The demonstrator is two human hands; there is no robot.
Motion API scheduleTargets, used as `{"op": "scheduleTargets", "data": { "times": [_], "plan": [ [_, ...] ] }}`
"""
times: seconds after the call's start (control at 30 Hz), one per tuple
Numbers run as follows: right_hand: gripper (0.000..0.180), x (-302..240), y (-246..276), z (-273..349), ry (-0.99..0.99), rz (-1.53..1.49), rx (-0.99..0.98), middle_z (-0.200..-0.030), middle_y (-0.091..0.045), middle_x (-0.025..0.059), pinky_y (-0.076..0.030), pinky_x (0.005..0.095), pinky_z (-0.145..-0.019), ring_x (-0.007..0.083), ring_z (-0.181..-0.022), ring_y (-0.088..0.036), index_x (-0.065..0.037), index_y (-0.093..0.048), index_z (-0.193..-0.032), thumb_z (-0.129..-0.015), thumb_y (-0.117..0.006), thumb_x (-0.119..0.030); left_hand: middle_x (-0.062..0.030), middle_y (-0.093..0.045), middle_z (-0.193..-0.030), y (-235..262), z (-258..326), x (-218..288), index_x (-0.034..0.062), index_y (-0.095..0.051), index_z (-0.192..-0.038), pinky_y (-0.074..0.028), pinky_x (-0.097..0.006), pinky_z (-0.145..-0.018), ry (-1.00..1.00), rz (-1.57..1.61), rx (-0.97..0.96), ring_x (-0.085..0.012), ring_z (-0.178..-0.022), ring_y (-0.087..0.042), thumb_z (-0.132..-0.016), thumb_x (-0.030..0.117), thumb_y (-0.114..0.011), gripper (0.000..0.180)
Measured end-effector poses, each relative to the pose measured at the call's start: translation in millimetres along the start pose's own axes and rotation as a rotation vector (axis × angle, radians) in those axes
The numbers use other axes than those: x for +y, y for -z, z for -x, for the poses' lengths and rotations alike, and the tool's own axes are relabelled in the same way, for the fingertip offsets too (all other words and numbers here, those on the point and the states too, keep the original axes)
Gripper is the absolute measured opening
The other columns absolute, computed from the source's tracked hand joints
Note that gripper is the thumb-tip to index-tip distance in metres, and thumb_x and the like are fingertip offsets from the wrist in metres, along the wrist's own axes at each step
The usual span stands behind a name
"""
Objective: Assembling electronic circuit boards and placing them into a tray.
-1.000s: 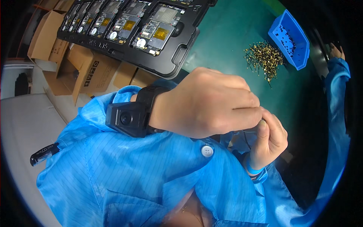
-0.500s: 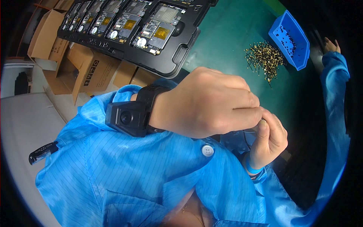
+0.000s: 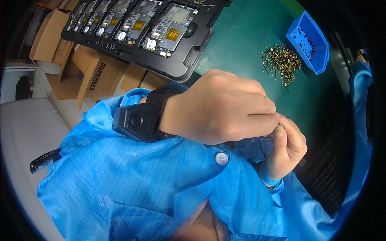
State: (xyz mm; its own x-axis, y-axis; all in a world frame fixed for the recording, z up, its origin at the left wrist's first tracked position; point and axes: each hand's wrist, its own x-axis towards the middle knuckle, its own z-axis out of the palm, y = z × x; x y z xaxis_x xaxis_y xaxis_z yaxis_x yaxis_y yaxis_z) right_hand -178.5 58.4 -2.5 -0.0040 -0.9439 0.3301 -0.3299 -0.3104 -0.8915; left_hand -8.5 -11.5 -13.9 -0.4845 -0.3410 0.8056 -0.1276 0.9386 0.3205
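Green matting covers the tabletop [image 3: 249,44], and the view runs from cardboard boxes [image 3: 92,68] stacked at the far left, below the tabletop's edge, across to a blue sleeve [image 3: 362,104] at the far right rim that looks to belong to another person. A black pen [image 3: 44,160] lies low on the left, on a pale surface beside the person's blue striped coat [image 3: 132,188]. Above it a black tray [image 3: 161,48] holds a row of circuit boards [image 3: 167,34] in its pockets and hangs a little over the tabletop's near edge. At the centre the left hand [image 3: 221,106], with a black camera unit [image 3: 136,120] strapped to its wrist, is curled nearly closed, its fingertips meeting those of the right hand [image 3: 286,150], which rises from below with its fingers bent together. Between the two sets of fingertips sits a very small pale part [image 3: 278,128], too tiny to identify; which hand actually grips it cannot be told. Further right a loose heap of small gold parts [image 3: 281,60] lies on the matting, just beside a tilted blue bin [image 3: 309,42]. The pinch is held off the tabletop, over the person's lap, so any slip could send the part into the coat folds or onto the floor, where it would be hard to find.
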Motion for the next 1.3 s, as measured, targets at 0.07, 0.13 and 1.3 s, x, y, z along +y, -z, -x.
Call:
{"op": "scheduleTargets", "data": {
  "times": [0.07, 0.13, 1.3],
  "plan": [
    [0.015, 0.3, -0.7, -0.1, -0.008, -0.006, 0.014, -0.066, -0.061, 0.0116, -0.044, 0.0219, -0.054, 0.0147, -0.058, -0.059, 0.006, -0.062, -0.091, -0.079, -0.057, -0.002, -0.0026, -0.061, -0.076, -1.1, 0.4, -0.4, 0.0065, -0.062, -0.075, -0.046, -0.02, -0.048, -0.003, 0.001, 0.006, -0.0146, -0.063, -0.06, -0.062, 0.014, -0.065, 0.016],
    [0.015, 0.8, 0.7, -0.6, 0.012, 0.012, 0.008, -0.067, -0.061, 0.0117, -0.044, 0.0215, -0.054, 0.0147, -0.058, -0.059, 0.006, -0.062, -0.091, -0.079, -0.056, -0.001, -0.0026, -0.061, -0.075, 0.2, -0.4, -1.1, 0.0064, -0.062, -0.075, -0.046, -0.021, -0.048, -0.008, 0.003, 0.013, -0.0147, -0.063, -0.06, -0.062, 0.013, -0.065, 0.015],
    [0.032, 36.9, -18.4, -10.0, 0.47, 0.305, 0.266, -0.104, -0.055, 0.0176, -0.046, 0.0336, -0.078, 0.0284, -0.092, -0.056, -0.004, -0.057, -0.105, -0.074, -0.064, -0.002, -0.0104, -0.059, -0.07, -12.0, -16.4, -12.5, -0.0005, -0.064, -0.082, -0.044, -0.026, -0.05, 0.19, 0.206, 0.15, -0.0199, -0.058, -0.058, -0.068, -0.003, -0.061, 0.014]
  ]
}}
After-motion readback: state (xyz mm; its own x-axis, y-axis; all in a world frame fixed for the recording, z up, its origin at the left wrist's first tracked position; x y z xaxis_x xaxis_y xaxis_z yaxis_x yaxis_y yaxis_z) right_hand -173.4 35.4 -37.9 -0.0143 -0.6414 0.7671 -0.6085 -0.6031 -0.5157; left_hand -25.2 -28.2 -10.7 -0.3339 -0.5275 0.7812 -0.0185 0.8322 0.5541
